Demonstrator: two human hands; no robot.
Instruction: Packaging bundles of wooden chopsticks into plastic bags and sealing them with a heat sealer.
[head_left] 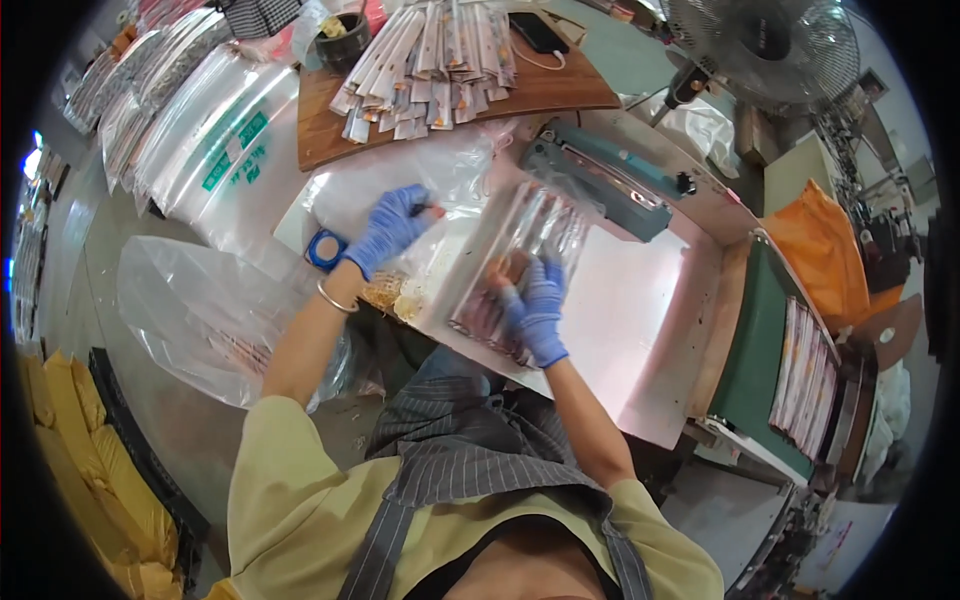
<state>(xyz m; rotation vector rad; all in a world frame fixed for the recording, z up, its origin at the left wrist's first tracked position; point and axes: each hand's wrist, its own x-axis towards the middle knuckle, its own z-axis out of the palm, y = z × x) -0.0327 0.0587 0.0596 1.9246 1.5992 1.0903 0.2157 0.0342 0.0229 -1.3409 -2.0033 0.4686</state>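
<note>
My right hand (538, 308), in a blue glove with bare fingertips, grips a clear plastic bag (540, 215) with several long, narrow printed packets inside. The bag lies slanted over the near edge of the white worktable (625, 315). My left hand (392, 232), gloved the same way, is over a stack of clear flat bags (345, 195). Its fingers are curled; whatever they may hold cannot be made out. A roll of blue tape (326, 249) sits just left of that wrist.
Beyond the worktable's far side is a grey-blue bag sealer (600, 175). Several loose packets (430, 70), a phone (538, 33) and a dark pot (343, 43) rest on a brown board (325, 125). More packets (803, 380) lie on a green surface at right. A fan (765, 45) stands at far right.
</note>
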